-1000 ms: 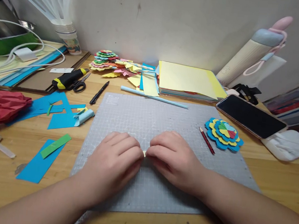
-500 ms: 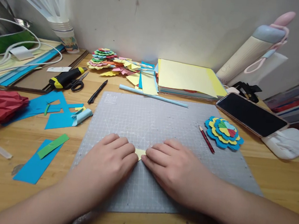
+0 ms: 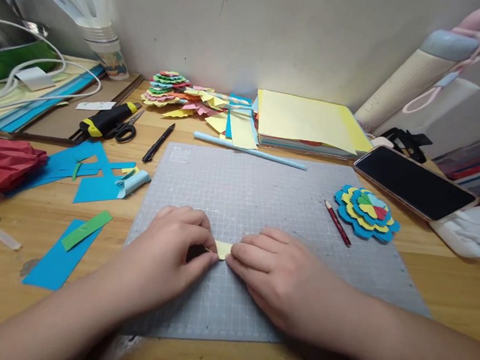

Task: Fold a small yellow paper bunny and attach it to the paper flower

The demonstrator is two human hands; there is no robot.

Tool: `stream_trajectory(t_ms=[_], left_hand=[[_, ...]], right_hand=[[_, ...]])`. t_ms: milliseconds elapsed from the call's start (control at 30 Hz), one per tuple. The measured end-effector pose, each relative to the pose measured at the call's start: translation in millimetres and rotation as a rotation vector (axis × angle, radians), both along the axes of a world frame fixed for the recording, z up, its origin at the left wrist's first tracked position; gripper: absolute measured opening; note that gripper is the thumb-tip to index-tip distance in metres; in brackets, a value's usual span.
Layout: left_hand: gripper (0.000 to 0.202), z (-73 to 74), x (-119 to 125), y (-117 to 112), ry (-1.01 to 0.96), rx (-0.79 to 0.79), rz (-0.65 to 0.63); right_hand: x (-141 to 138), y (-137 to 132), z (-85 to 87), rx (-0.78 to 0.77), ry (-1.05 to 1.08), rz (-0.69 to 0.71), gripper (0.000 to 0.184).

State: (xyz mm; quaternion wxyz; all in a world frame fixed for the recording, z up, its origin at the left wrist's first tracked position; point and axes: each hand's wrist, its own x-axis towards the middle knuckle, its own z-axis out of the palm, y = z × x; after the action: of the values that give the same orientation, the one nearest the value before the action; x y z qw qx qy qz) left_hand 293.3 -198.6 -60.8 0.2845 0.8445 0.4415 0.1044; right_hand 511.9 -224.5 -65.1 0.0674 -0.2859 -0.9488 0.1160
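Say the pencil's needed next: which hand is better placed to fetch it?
Probably the right hand: the red pencil lies on its side of the cutting mat, while the left hand is farther off. Both touch the yellow paper.

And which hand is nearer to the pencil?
Right. The right hand is left of the pencil, a bit closer to the camera; the left hand is farther left.

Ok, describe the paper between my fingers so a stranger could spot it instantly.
Find the grey gridded mat on the wooden table. Near its middle, the left hand and right hand touch a small paper piece. It's pale yellow throughout, unlike the multicoloured paper flower toward the mat's right.
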Motion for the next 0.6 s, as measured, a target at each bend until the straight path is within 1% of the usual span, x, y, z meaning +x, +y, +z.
stream_trajectory(t_ms=[100,300,433,533,600], left_hand=[[0.011,-0.6,1.1,0.8,0.007,-0.008,0.029],[0.01,1.3,-0.7,1.5,0.008,0.021,-0.038],[0.01,1.7,-1.3,1.1,0.02,0.048,-0.062],[0.007,1.1,-0.7,0.4,0.035,0.054,-0.062],[0.006,0.5,0.1,-0.1,0.047,0.029,-0.041]], right_hand=[[-0.2,0.6,0.6,-0.008,0.016,-0.003,0.024],[-0.9,1.0,0.0,0.017,0.001,0.021,0.023],[-0.1,1.0,-0.7,0.002,-0.009,0.025,0.021],[-0.2,1.2,-0.7,0.019,-0.012,0.027,0.019],[-0.6,1.6,-0.4,0.038,-0.015,0.032,0.019]])
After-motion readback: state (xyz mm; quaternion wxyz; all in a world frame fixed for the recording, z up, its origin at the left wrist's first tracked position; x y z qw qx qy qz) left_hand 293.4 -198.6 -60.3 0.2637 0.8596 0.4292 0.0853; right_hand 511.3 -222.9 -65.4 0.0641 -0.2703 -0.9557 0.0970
